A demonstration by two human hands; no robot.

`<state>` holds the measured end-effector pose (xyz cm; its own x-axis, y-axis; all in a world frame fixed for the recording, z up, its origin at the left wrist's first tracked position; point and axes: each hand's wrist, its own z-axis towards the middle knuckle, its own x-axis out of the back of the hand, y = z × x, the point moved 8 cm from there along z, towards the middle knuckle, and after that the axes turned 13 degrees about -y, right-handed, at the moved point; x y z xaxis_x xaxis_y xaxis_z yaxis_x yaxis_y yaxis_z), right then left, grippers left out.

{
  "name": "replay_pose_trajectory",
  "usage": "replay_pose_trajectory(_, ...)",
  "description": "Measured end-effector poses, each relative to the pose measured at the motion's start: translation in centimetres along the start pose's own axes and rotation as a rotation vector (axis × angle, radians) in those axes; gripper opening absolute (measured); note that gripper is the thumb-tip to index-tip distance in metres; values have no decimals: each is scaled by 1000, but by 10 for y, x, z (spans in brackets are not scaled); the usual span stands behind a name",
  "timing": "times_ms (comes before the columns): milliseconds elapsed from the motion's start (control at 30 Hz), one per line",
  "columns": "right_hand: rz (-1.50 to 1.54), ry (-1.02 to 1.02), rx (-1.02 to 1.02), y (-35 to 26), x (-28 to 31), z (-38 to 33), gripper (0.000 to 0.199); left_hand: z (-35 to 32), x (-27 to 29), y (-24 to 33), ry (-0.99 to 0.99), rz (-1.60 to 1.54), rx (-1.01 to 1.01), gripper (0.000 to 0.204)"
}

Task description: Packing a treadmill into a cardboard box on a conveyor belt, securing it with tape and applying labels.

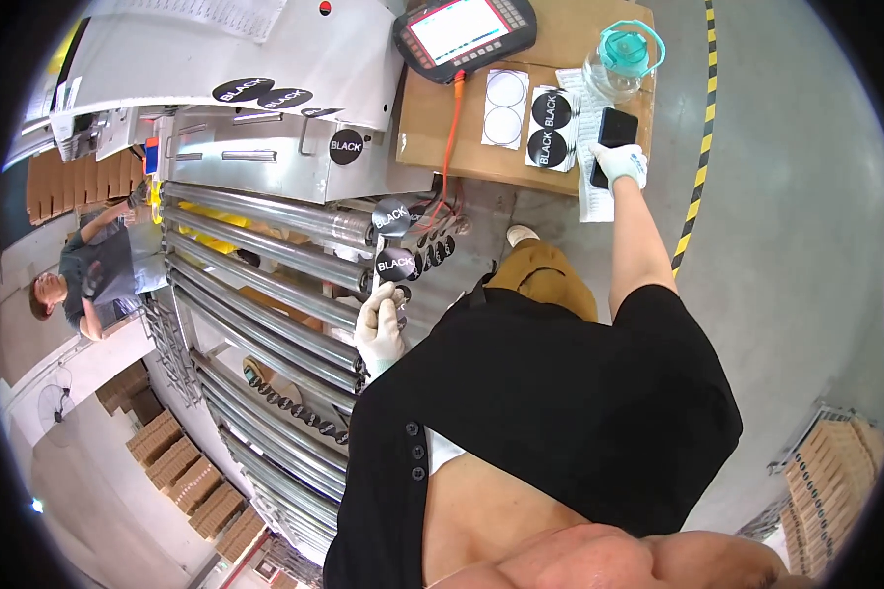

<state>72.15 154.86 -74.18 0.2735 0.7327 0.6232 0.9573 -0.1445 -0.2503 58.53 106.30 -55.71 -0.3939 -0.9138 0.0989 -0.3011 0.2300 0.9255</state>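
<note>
My left hand (379, 329), in a white glove, pinches the lower end of a pale strip that carries round black stickers (396, 264). The strip stands up beside the ends of the metal rollers. Out to the right, my gloved right hand (621, 165) has its fingers across a dark smartphone (618, 128) at the edge of a cardboard box. Under the phone lies a whitish printed sheet (591, 202). Left of it are a sheet of black round stickers (550, 128) and a white sheet with circle outlines (504, 110).
On the cardboard box (442, 147) stand a handheld control panel (465, 34) with an orange cable (451, 128) and a clear bottle with a teal lid (624, 59). Metal rollers (275, 265) run to the left. A co-worker (93, 260) stands beyond them. Striped tape (702, 147) marks the floor.
</note>
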Motion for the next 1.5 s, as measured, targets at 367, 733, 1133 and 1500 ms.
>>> replay_pose_trajectory(367, -708, 186, 927, -104, -136, -48, 57, 2, -13, 9, 5, 64, 70, 22)
replay_pose_trajectory(733, -809, 68, 816, -119, -152, -28, 42, 1, -3, 3, 43, 78, 73, 21)
replay_pose_trajectory(1133, -914, 175, 991, -114, -141, -31, 44, 5, -10, 9, -2, 100, 21, 22)
replay_pose_trajectory(1500, -973, -67, 1031, -111, -153, -19, 36, -5, -1, -3, 67, 24, 48, 21)
